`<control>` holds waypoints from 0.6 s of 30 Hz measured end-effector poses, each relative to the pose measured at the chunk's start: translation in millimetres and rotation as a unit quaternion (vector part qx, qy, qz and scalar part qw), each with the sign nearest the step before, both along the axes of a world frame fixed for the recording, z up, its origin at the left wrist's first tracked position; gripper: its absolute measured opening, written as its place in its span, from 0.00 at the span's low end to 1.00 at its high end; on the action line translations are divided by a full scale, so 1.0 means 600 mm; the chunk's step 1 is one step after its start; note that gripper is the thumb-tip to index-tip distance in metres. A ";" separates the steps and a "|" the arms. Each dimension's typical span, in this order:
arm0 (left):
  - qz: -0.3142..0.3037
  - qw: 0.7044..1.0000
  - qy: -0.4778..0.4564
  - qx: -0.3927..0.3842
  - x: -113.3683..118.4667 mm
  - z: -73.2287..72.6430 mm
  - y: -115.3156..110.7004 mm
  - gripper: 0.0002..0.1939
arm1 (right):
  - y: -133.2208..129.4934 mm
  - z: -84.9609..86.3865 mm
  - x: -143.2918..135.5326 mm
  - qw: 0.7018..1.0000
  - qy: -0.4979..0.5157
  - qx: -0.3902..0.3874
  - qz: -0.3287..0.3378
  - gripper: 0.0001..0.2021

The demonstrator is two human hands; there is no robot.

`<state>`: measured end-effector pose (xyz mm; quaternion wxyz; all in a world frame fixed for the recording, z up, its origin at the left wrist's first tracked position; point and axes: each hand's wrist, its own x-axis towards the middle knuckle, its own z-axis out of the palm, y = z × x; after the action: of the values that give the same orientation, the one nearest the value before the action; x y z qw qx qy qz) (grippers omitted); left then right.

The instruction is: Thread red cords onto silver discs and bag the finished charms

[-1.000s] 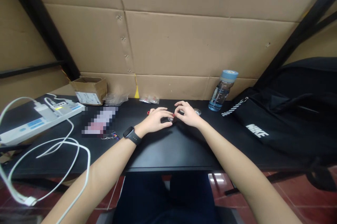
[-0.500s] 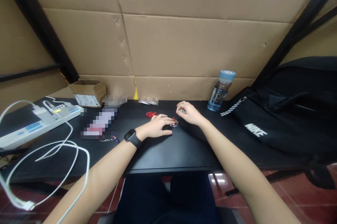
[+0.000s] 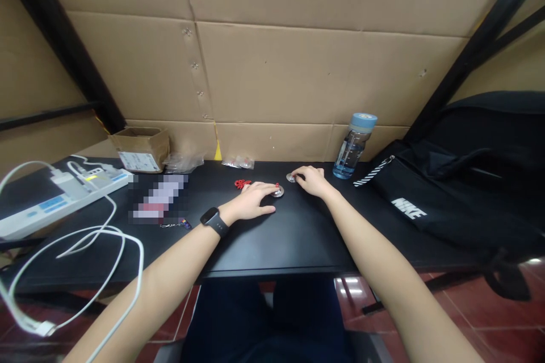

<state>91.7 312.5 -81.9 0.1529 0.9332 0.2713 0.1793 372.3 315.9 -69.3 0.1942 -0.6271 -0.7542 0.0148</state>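
My left hand [image 3: 254, 201] lies low over the black tabletop, fingers stretched out and thumb apart. Its fingertips touch a small shiny metal disc [image 3: 279, 192] with a red bit at its centre. A second small metal disc [image 3: 290, 178] sits farther back and to the right. My right hand [image 3: 313, 181] has its index finger and thumb pinched together at that disc's near side; the exact grip is partly hidden. A red knotted cord [image 3: 242, 184] lies just behind my left hand.
Clear plastic packets [image 3: 237, 163] and a small cardboard box [image 3: 140, 150] stand along the back. A water bottle [image 3: 354, 147] and a black bag [image 3: 451, 192] are on the right. On the left are a power strip [image 3: 25, 218], looping white cables and a keychain [image 3: 184, 224].
My right hand has shifted right and turned, and its disc has come down flat at the tabletop. My left hand stays at its disc. The view has shifted slightly.
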 end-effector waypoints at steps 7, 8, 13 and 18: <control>0.006 1.000 0.025 -0.015 0.004 -0.007 -0.001 0.32 | -0.002 0.002 -0.004 1.000 0.006 -0.015 -0.001 0.17; 0.005 1.000 0.025 -0.015 0.004 -0.008 0.000 0.32 | -0.002 0.002 -0.004 1.000 0.006 -0.015 -0.001 0.17; 0.001 1.000 0.018 -0.008 0.003 -0.008 0.002 0.30 | -0.002 0.001 -0.004 1.000 0.001 -0.016 -0.008 0.15; 0.006 1.000 0.019 -0.002 0.002 -0.004 0.000 0.29 | -0.004 0.004 -0.007 1.000 -0.004 -0.025 -0.007 0.15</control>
<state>92.8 312.6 -84.3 0.1490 0.9342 0.2806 0.1623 368.2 313.5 -67.0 0.1757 -0.6369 -0.7500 0.0301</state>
